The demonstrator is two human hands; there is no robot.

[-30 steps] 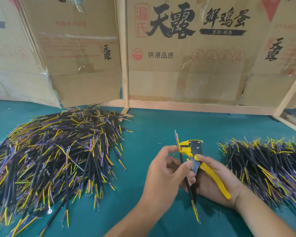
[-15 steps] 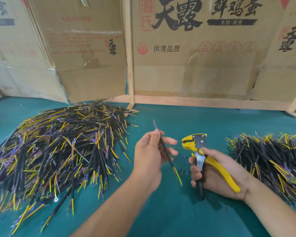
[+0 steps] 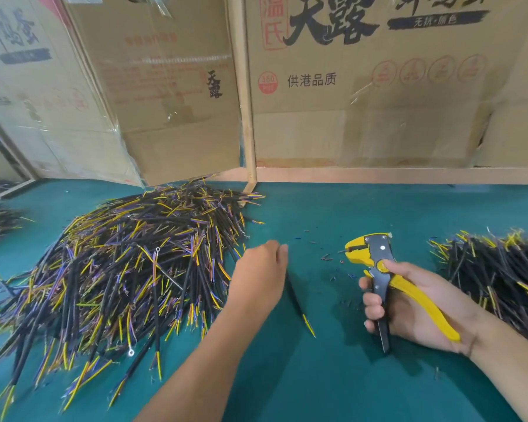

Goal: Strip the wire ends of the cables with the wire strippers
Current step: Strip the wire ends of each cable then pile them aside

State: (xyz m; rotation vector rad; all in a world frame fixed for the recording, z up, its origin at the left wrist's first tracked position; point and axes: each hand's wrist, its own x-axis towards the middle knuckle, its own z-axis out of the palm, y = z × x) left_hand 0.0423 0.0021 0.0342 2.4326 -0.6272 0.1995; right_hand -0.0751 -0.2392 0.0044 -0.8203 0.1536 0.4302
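A right hand grips yellow wire strippers above the green table; the left hand holds one cable beside the cable pile.

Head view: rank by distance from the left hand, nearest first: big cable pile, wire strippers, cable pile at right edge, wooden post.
From the left hand:
1. Big cable pile, right beside it on its left.
2. Wire strippers, to its right, gripped by the right hand.
3. Wooden post, behind it against the cardboard.
4. Cable pile at right edge, beyond the strippers.
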